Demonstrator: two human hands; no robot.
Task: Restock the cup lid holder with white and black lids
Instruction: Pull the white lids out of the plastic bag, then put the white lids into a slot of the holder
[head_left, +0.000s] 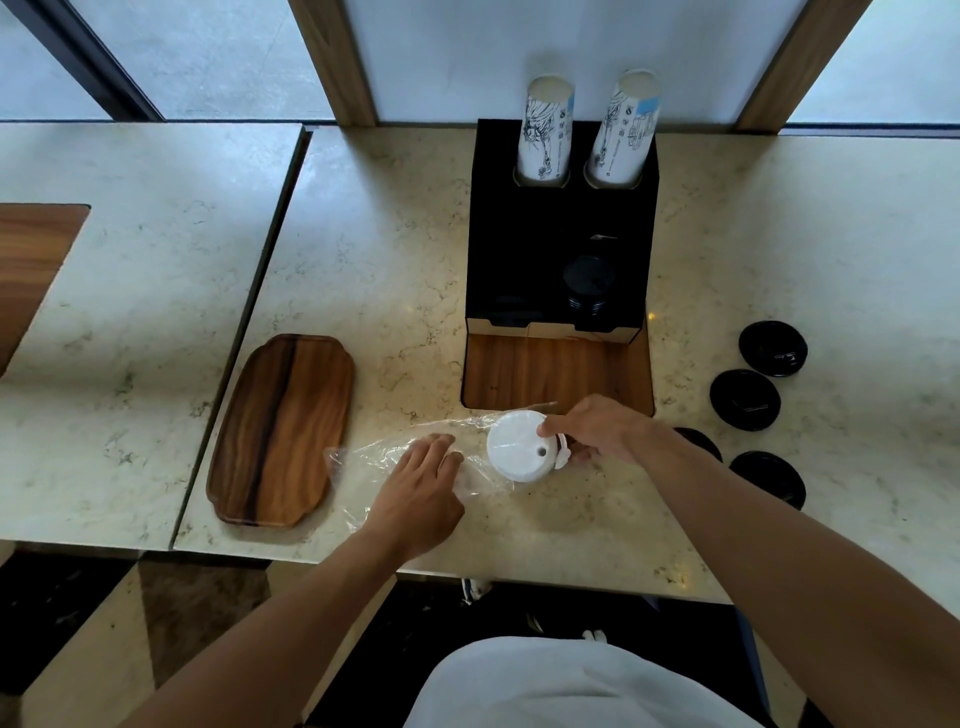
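A stack of white lids (517, 449) lies on its side on the marble counter, its flat end toward me, at the mouth of a clear plastic sleeve (395, 457). My right hand (592, 428) grips the stack from the right. My left hand (423, 493) presses down on the plastic sleeve to the left of the lids. The black lid holder (519, 234) stands behind, with a stack of black lids (589, 286) in its right front slot; the left front slot looks dark and I cannot tell what is in it. Several loose black lids (745, 399) lie on the counter to the right.
Two stacks of printed paper cups (545, 135) rise from the holder's rear holes. A wooden tray (283, 431) lies at the left of the counter. A wooden inset panel (556, 374) sits in front of the holder. A second counter (130, 291) adjoins on the left.
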